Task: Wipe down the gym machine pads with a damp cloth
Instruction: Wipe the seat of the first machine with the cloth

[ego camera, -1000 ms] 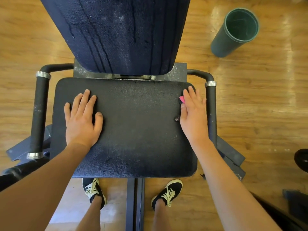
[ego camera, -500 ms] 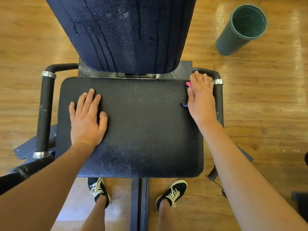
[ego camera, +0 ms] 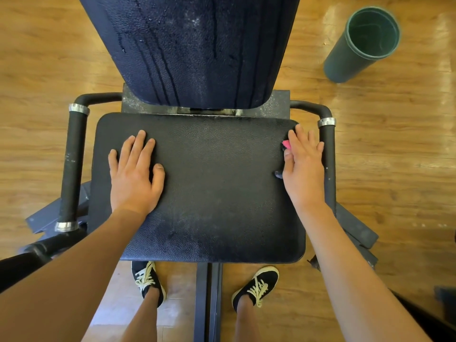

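A pink corner of cloth [ego camera: 286, 144] shows under my flat right hand [ego camera: 303, 169], drawn back from the far corner of the seat pad [ego camera: 222, 193]; left hand [ego camera: 134, 174] stays spread

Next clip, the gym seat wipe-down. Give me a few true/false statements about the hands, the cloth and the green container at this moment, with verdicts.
1. The right hand presses a pink cloth at the seat pad's right edge. True.
2. The left hand holds the cloth. False: it lies flat on the bare seat pad, fingers straight.
3. Wet streaks run down the back pad. True.
4. The green container stands on the seat pad. False: it is on the wooden floor, right of the back pad.
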`<state>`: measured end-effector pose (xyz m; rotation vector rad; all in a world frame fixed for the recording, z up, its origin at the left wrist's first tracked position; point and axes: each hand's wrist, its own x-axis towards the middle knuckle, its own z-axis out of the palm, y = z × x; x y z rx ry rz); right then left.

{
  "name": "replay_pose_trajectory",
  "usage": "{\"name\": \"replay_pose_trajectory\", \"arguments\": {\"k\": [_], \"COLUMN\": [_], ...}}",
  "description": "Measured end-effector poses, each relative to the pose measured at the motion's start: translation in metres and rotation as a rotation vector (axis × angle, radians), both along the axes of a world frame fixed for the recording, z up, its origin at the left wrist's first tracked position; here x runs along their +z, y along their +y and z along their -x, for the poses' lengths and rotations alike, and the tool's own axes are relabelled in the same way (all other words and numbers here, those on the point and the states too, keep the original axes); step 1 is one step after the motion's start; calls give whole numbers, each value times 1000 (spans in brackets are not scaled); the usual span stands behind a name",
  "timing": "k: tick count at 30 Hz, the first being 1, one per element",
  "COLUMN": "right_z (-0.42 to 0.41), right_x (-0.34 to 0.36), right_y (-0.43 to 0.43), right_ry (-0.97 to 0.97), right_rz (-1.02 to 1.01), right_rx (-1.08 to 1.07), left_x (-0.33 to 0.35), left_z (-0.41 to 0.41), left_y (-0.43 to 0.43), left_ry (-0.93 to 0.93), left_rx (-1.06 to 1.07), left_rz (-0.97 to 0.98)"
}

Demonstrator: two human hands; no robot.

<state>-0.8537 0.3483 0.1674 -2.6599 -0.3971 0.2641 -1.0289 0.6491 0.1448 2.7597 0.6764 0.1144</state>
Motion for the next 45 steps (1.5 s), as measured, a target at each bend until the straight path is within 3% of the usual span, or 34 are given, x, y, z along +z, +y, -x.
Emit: {"name": "replay_pose_trajectory", "arguments": {"k": [7,17,27,39,45], "right_z": [-30,45,-22,60,51], "right_x": [2,2,1,2,0], "right_y": [12,-23,13,-27,-24], "right_ry": [-10,30,-36,51,38], "right_rz": [-7,24,35,-19,-38], "right_rx": [15,-5,-8,-28,-38], "left_x": [1,0,-1,-3,-1], "left_z": [-1,2,0,2,1], "left_y": [1,0,3,4,3], "left_ry": [-6,-1,-1,-3,-10], "left_rx": [-1,-3,-11,-8,-7], "left_rz": [15,18,-9,-7,-1]}}
